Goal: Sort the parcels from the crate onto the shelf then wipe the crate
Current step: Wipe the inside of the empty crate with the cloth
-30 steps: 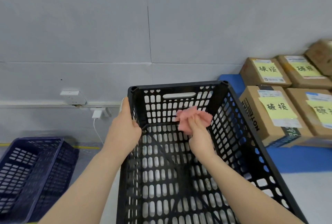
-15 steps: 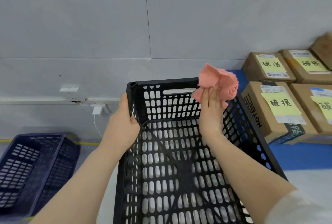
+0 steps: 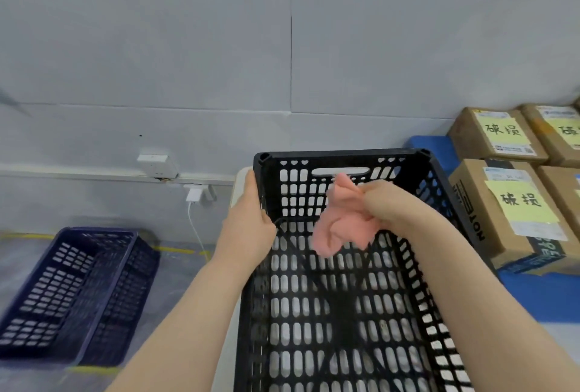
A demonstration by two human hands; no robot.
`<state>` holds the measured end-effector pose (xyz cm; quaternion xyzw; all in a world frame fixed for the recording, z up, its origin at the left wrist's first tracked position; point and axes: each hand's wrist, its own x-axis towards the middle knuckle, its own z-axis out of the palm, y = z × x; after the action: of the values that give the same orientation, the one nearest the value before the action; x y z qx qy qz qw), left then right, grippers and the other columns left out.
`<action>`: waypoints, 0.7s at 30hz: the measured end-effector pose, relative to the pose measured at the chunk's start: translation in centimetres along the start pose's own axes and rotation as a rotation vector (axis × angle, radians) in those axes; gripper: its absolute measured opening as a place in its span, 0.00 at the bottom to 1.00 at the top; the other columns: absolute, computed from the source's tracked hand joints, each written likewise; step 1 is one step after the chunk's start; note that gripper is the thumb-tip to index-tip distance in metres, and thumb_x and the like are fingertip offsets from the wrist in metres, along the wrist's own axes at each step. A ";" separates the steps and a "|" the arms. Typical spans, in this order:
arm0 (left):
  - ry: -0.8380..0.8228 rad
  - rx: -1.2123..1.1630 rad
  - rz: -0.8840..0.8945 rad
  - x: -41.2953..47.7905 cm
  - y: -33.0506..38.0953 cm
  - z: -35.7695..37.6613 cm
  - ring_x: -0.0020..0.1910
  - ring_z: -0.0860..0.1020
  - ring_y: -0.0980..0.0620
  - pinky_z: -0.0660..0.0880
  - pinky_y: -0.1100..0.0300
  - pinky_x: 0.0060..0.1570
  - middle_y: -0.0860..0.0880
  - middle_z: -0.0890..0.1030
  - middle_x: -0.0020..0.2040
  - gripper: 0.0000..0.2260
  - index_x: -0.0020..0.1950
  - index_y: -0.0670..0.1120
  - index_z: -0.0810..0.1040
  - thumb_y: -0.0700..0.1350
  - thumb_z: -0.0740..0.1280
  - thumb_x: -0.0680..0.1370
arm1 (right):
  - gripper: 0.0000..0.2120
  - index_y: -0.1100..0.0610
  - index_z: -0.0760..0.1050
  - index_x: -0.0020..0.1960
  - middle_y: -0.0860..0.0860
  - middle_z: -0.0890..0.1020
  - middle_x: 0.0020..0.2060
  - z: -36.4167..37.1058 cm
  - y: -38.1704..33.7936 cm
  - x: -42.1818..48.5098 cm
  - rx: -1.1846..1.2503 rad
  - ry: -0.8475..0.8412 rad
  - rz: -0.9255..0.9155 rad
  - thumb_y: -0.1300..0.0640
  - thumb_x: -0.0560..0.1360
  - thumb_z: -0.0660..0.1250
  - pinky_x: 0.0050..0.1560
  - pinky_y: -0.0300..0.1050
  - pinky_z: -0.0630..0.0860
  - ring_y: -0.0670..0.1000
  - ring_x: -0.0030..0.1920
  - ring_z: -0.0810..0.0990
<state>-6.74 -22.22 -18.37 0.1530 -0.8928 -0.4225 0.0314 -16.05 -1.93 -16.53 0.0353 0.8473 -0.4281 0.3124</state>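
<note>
A black slotted crate (image 3: 342, 156) fills the lower middle of the view, with nothing but the cloth inside. My left hand (image 3: 249, 222) grips its left rim near the far corner. My right hand (image 3: 392, 203) pinches a bunched pink cloth (image 3: 343, 222) that hangs inside the crate, near the far wall. Several cardboard parcels (image 3: 489, 228) with yellow labels lie at the right on a blue surface.
A dark blue slotted crate (image 3: 72, 291) sits on the floor at the lower left. A grey wall stands close behind, with a socket box (image 3: 155, 164) and a white charger and cable (image 3: 194, 197). The blue surface (image 3: 539, 294) runs along the crate's right side.
My right hand had lifted the cloth above the crate's far right corner; now it has dropped back inside, with the cloth hanging near the far wall. My left hand kept its hold.
</note>
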 end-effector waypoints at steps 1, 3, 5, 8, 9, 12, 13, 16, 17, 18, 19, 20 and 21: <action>0.001 -0.006 0.010 0.0 0.0 0.0 0.31 0.75 0.53 0.70 0.57 0.30 0.53 0.77 0.35 0.35 0.71 0.66 0.50 0.34 0.56 0.75 | 0.12 0.49 0.80 0.50 0.51 0.84 0.45 0.0 -1.5 -1.2 -0.019 0.045 -0.123 0.61 0.79 0.60 0.45 0.44 0.82 0.48 0.42 0.83; 0.009 -0.007 0.025 0.1 0.1 0.0 0.31 0.76 0.54 0.69 0.59 0.30 0.54 0.77 0.35 0.35 0.72 0.66 0.51 0.34 0.56 0.75 | 0.19 0.43 0.81 0.48 0.44 0.85 0.44 1.5 -3.9 -3.4 0.100 0.197 -0.435 0.67 0.76 0.60 0.40 0.34 0.80 0.40 0.43 0.83; 0.008 -0.010 0.041 0.2 -0.1 0.0 0.32 0.76 0.56 0.68 0.61 0.30 0.55 0.77 0.36 0.33 0.73 0.63 0.53 0.35 0.56 0.75 | 0.32 0.40 0.73 0.65 0.43 0.80 0.58 4.6 -5.1 -3.6 -0.046 0.506 -0.699 0.71 0.72 0.61 0.52 0.32 0.76 0.39 0.52 0.79; 0.004 0.000 0.033 0.3 -0.3 0.1 0.38 0.76 0.51 0.67 0.61 0.32 0.53 0.77 0.41 0.25 0.68 0.53 0.61 0.35 0.57 0.75 | 0.40 0.50 0.59 0.76 0.51 0.65 0.73 11.2 -4.3 -0.3 -0.286 0.540 -0.889 0.75 0.69 0.58 0.61 0.44 0.71 0.50 0.68 0.67; 0.008 0.003 0.016 0.4 -0.3 0.1 0.40 0.77 0.51 0.67 0.62 0.33 0.54 0.76 0.42 0.24 0.68 0.53 0.62 0.34 0.57 0.75 | 0.34 0.53 0.59 0.76 0.52 0.64 0.73 13.0 -3.2 1.2 -0.301 0.452 -0.878 0.72 0.73 0.58 0.65 0.47 0.69 0.51 0.69 0.65; 0.001 -0.027 0.013 0.4 -0.3 0.2 0.41 0.76 0.57 0.69 0.65 0.38 0.58 0.76 0.45 0.31 0.75 0.59 0.54 0.36 0.58 0.77 | 0.26 0.54 0.58 0.75 0.54 0.66 0.72 15.9 2.7 5.6 -0.485 0.240 -0.749 0.66 0.79 0.56 0.63 0.43 0.70 0.52 0.66 0.70; -0.001 -0.038 0.024 0.3 -0.3 0.1 0.39 0.77 0.59 0.69 0.68 0.36 0.59 0.77 0.44 0.31 0.74 0.61 0.54 0.37 0.58 0.77 | 0.26 0.57 0.58 0.75 0.55 0.65 0.73 16.4 4.9 6.9 -0.601 0.174 -0.707 0.65 0.79 0.57 0.68 0.44 0.65 0.54 0.69 0.67; -0.008 -0.030 0.030 0.2 -0.4 0.0 0.37 0.78 0.59 0.69 0.68 0.31 0.55 0.78 0.41 0.35 0.72 0.65 0.52 0.35 0.58 0.75 | 0.31 0.62 0.54 0.76 0.55 0.57 0.75 17.2 8.2 9.1 -0.972 0.084 -0.619 0.61 0.77 0.61 0.76 0.54 0.49 0.59 0.76 0.51; -0.006 -0.030 0.031 0.4 -0.4 0.0 0.37 0.78 0.57 0.70 0.67 0.30 0.54 0.77 0.41 0.34 0.72 0.64 0.52 0.36 0.59 0.75 | 0.28 0.60 0.58 0.75 0.54 0.60 0.74 17.1 8.0 9.3 -0.888 0.063 -0.554 0.61 0.77 0.60 0.74 0.54 0.54 0.58 0.75 0.56; -0.004 -0.044 0.029 0.5 -0.4 0.0 0.37 0.78 0.57 0.70 0.67 0.28 0.54 0.77 0.41 0.33 0.72 0.64 0.54 0.37 0.59 0.75 | 0.24 0.57 0.63 0.73 0.54 0.67 0.72 16.6 7.1 9.2 -0.732 0.047 -0.496 0.63 0.77 0.59 0.71 0.53 0.63 0.57 0.72 0.65; -0.003 -0.054 0.027 0.4 -0.3 0.0 0.37 0.78 0.57 0.71 0.66 0.28 0.53 0.77 0.41 0.32 0.72 0.63 0.54 0.37 0.59 0.76 | 0.21 0.55 0.68 0.70 0.54 0.73 0.68 15.6 5.5 8.7 -0.520 -0.010 -0.408 0.65 0.78 0.57 0.65 0.52 0.71 0.56 0.65 0.73; -0.004 -0.048 0.021 0.4 -0.1 0.0 0.37 0.78 0.56 0.73 0.64 0.30 0.53 0.78 0.41 0.32 0.72 0.63 0.53 0.37 0.59 0.76 | 0.20 0.55 0.72 0.67 0.53 0.78 0.63 14.2 3.7 7.9 -0.284 -0.026 -0.306 0.66 0.78 0.56 0.58 0.51 0.77 0.55 0.59 0.78; -0.008 -0.029 0.011 0.3 -0.1 0.0 0.36 0.78 0.54 0.75 0.60 0.32 0.51 0.78 0.40 0.34 0.73 0.64 0.51 0.36 0.58 0.76 | 0.19 0.55 0.75 0.64 0.54 0.80 0.58 12.6 2.3 7.0 -0.014 0.015 -0.210 0.67 0.78 0.55 0.49 0.48 0.80 0.55 0.53 0.81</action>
<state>-7.02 -22.37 -18.41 0.1460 -0.8875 -0.4358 0.0324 -14.60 -11.40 -27.55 -0.0526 0.8517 -0.4520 0.2598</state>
